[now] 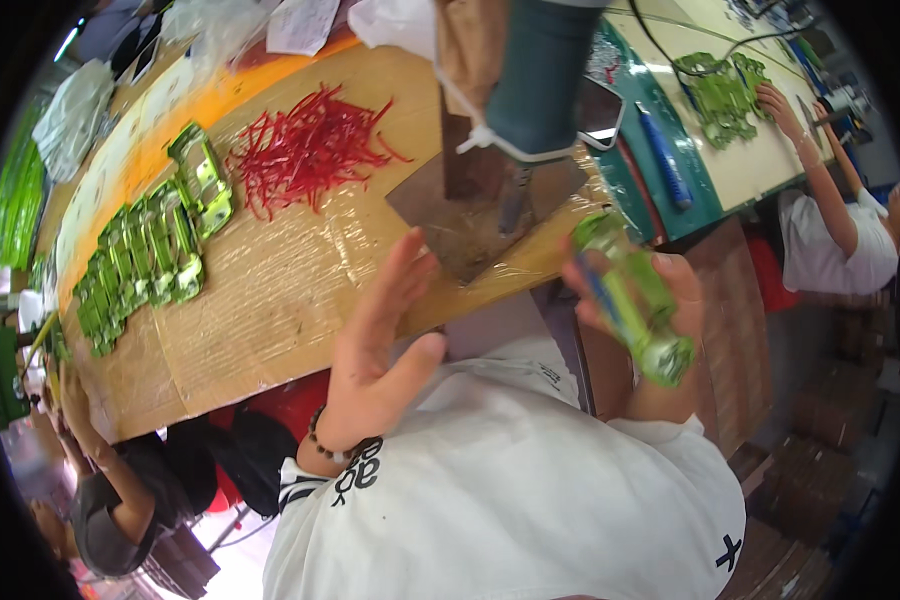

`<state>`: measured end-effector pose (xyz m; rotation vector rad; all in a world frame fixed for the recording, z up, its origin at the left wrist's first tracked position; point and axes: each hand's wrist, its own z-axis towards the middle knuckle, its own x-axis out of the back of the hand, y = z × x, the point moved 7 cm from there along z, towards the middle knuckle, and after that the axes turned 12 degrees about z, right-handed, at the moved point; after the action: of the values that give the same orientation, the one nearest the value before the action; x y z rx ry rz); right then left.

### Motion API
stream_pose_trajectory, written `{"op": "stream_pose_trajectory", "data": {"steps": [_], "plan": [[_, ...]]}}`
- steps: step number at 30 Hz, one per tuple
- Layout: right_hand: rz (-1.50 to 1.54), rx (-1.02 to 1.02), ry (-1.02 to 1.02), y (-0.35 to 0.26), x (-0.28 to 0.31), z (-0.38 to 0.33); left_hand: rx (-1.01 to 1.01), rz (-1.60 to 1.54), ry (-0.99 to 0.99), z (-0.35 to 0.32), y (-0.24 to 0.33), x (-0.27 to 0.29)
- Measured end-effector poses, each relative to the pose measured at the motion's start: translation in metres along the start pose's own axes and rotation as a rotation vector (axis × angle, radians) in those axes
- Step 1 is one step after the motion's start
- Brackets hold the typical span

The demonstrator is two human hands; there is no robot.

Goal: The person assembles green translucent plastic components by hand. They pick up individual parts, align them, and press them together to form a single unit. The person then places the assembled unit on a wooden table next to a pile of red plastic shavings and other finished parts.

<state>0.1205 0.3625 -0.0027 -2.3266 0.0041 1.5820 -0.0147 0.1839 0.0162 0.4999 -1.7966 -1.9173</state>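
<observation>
at the far left, rows of green blister packs lie flat on the cardboard-covered bench, overlapping like tiles, with a loose heap of red strips just beside them toward the middle; a co-worker's arm shows at the lower left edge of the bench

the left hand is empty, fingers spread wide and raised just above the bench edge, touching nothing that can be seen

past it, a grey-green machine head stands over a brown metal plate set on the bench

the right hand is closed round a green blister pack with a blue item inside; the pack is off the bench, tilted, in the air to the right of the plate, and motion blur hides exactly how the fingers lie

judging from this, the pack is being handled near the plate: it seems wise to steady it with the free left hand, keep fingertips on the pack's edges and clear of the machine head, and bring it flat and square before letting go

far right, another person's hand works at a pile of green packs on a second table
</observation>
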Motion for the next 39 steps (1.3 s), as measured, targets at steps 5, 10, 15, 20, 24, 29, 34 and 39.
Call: {"op": "stream_pose_trajectory", "data": {"steps": [5,10,15,20,24,29,34,39], "plan": [[-1.062,0.709,0.409,-0.173,0.013,0.013,-0.005,-0.058,0.080,-0.007,0.001,0.010],[-1.953,0.966,0.616,-0.242,-0.008,0.060,-0.002,-0.027,0.123,-0.014,0.004,0.017],[-2.360,1.176,0.495,-0.245,-0.005,0.094,0.034,0.003,0.270,-0.032,0.005,0.037],[-2.460,1.229,0.496,-0.292,0.014,0.089,0.016,0.073,0.358,-0.044,0.004,0.060],[-2.505,1.155,0.517,-0.414,0.084,0.112,0.033,0.143,0.463,-0.051,-0.001,0.081],[-2.435,1.218,0.502,-0.433,0.082,0.111,-0.063,0.572,0.645,-0.057,0.016,0.126],[-2.415,1.513,0.562,-0.409,0.053,0.089,-0.156,1.174,0.741,-0.040,0.038,0.162],[-2.099,2.203,0.713,-0.319,0.010,0.002,-0.208,1.690,0.640,0.027,0.035,0.174]]}}
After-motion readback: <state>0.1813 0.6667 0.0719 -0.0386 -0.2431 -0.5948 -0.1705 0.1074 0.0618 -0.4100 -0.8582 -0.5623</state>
